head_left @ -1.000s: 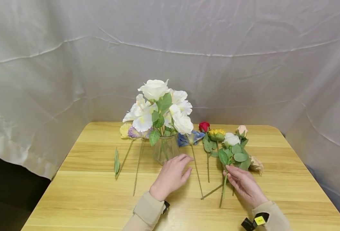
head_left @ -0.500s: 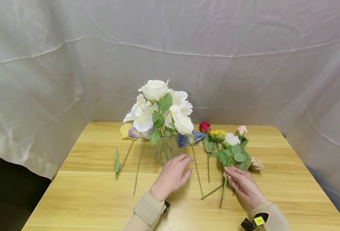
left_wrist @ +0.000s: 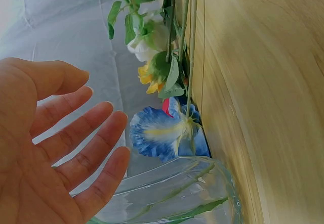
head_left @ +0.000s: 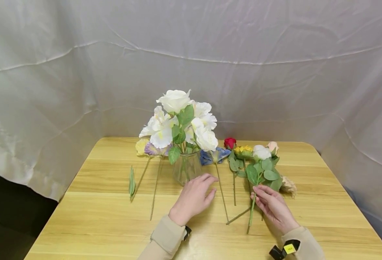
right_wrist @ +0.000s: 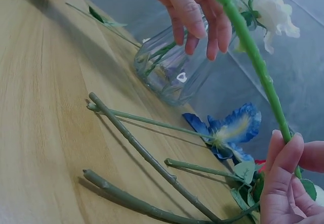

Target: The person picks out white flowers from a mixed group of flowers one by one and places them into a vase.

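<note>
My right hand (head_left: 275, 208) pinches the green stem (right_wrist: 260, 72) of a white rose (head_left: 261, 152) between thumb and fingers. In the right wrist view the stem's cut end points up past the pinch. My left hand (head_left: 194, 198) stays in front of the glass vase (head_left: 187, 169), fingers loosely bent, nothing in them. In the left wrist view its fingertips overlap the vase's glass (left_wrist: 167, 188). White roses (head_left: 174, 101) and white irises (head_left: 159, 130) with green leaves stand in the vase. A blue iris (head_left: 215, 156) lies between the two hands.
A red rose (head_left: 229, 143), a yellow sunflower (head_left: 244, 151), a pale pink rose (head_left: 272, 147) and a beige flower (head_left: 288, 186) lie at the right. Left of the vase lie a yellow flower (head_left: 141, 147), a purple iris (head_left: 156, 149) and a green leaf (head_left: 131, 182).
The white rose in my right hand has risen a little, its bloom shifting slightly up. My left hand has hardly moved.
</note>
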